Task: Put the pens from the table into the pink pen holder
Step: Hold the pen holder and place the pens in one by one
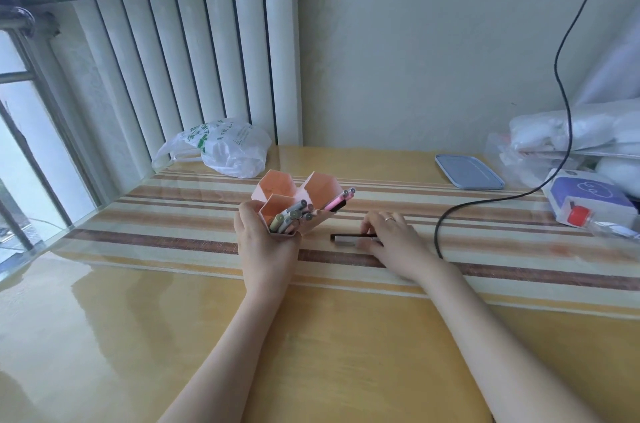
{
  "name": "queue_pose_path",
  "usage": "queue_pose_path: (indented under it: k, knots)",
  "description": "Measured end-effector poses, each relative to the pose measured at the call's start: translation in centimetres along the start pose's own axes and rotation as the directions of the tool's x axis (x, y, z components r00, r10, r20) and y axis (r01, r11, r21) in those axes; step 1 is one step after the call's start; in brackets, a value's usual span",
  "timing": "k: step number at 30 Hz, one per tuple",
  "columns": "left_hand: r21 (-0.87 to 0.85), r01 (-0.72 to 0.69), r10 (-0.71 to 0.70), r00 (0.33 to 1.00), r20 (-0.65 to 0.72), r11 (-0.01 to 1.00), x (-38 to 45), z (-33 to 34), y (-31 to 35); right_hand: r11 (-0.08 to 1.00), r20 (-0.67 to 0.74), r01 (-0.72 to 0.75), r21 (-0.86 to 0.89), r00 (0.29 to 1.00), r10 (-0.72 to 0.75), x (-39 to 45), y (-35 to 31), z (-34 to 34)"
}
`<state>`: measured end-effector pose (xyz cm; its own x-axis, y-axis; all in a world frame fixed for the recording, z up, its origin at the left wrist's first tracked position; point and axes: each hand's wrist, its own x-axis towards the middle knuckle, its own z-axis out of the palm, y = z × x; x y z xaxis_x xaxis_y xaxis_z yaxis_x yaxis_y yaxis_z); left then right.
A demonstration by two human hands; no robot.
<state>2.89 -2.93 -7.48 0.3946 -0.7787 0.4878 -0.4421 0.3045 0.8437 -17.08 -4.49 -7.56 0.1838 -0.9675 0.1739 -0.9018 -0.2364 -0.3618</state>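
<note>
Our left hand (265,239) gripped the hexagon-celled pink pen holder (294,204), tilted, pens inside. Just right of it, our right hand (393,235) pinched two slim pens (349,238) on the glossy table (311,336).

— Where is the left hand (265,239)?
— At the near side of the pink pen holder (294,201), fingers curled round its front corner, thumb up along the holder's left wall. The forearm runs straight back from it toward the viewer.
— And the right hand (394,239)?
— Just right of the holder, palm down, fingers bent over two pens (349,238) lying flat. A ring sits on one finger. Whether it actually pinches them, I cannot tell.
</note>
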Motion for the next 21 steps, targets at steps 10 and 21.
queue_pose_path:
  k: [10,21]
  knots:
    - [0.016,-0.033,0.033,0.999,0.021,0.999,-0.3,0.0,0.1,0.980,-0.171,0.095,0.173,0.983,-0.065,-4.3,-0.4,0.0]
    - [0.056,-0.106,0.105,0.994,0.017,0.993,0.0,0.5,-0.4,0.887,-0.188,0.111,0.448,0.982,-0.027,-3.8,-0.7,-0.8]
